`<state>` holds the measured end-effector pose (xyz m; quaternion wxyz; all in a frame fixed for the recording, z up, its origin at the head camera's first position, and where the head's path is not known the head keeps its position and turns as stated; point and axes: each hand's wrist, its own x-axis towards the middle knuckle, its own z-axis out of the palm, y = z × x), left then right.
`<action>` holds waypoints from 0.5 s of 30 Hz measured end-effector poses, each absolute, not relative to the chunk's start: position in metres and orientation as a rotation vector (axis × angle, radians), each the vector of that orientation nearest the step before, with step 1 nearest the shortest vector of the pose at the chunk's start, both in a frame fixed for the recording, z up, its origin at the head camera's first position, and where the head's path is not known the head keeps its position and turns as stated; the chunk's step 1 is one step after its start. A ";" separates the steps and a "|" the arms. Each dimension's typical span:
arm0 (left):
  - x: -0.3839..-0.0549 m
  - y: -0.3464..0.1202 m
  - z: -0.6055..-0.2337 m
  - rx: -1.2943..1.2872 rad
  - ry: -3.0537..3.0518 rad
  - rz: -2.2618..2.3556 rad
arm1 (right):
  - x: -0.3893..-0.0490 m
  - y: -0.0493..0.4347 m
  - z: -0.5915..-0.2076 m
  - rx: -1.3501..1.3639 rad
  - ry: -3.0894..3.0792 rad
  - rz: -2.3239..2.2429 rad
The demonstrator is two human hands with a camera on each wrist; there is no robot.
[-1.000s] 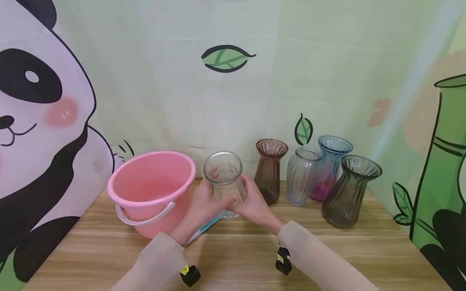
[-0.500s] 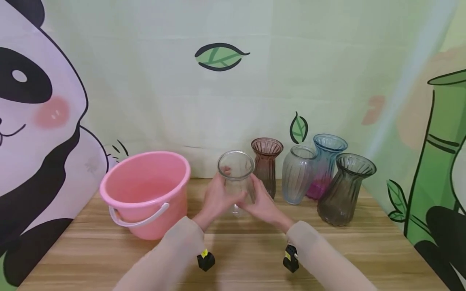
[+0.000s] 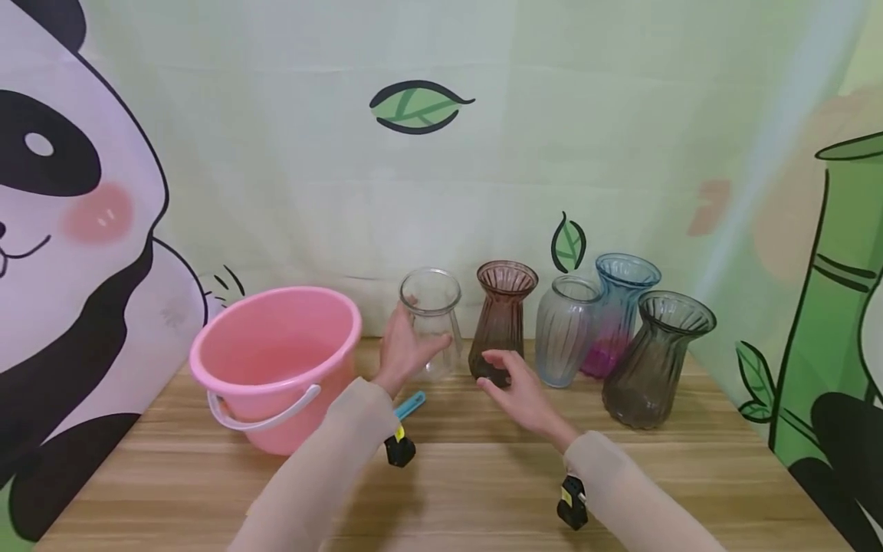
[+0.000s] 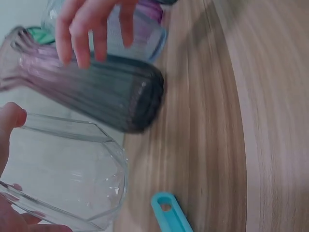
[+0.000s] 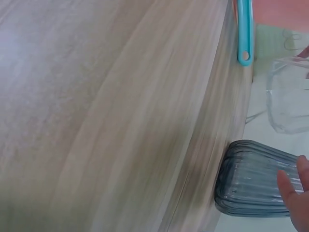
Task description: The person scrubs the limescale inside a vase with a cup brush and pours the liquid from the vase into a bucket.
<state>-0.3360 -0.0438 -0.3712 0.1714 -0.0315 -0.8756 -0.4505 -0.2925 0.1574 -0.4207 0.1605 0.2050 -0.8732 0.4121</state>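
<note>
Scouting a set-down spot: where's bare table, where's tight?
Bare: table between sleeves, before the turquoise handle; front left, before the bucket; front right, between gray vase and right sleeve. Crowded: back right, gray vase, pale vase and blue-pink vase bunched; back center, left hand gripping the clear vase, right hand before the brown vase.

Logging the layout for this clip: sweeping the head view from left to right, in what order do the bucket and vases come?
Going by their rims: pink plastic bucket, clear colourless glass vase, brown-tinted fluted glass vase, pale bluish fluted glass vase, blue-and-magenta fluted glass vase, dark grey fluted glass vase.
</note>
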 end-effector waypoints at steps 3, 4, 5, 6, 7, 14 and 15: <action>-0.343 -0.045 -0.378 -0.053 -2.492 -1.279 | -0.292 0.162 -0.423 0.552 -2.477 1.162; -0.345 -0.045 -0.380 -0.043 -2.494 -1.276 | -0.292 0.163 -0.423 0.545 -2.472 1.157; -0.347 -0.046 -0.382 -0.032 -2.499 -1.269 | -0.292 0.165 -0.423 0.535 -2.468 1.151; -0.349 -0.046 -0.384 -0.024 -2.502 -1.262 | -0.292 0.166 -0.424 0.533 -2.460 1.155; -0.351 -0.047 -0.386 -0.015 -2.507 -1.257 | -0.292 0.167 -0.423 0.531 -2.455 1.158; -0.359 -0.052 -0.392 0.025 -2.547 -1.240 | -0.294 0.172 -0.421 0.509 -2.431 1.126; -0.360 -0.052 -0.392 0.024 -2.551 -1.238 | -0.295 0.172 -0.420 0.497 -2.429 1.122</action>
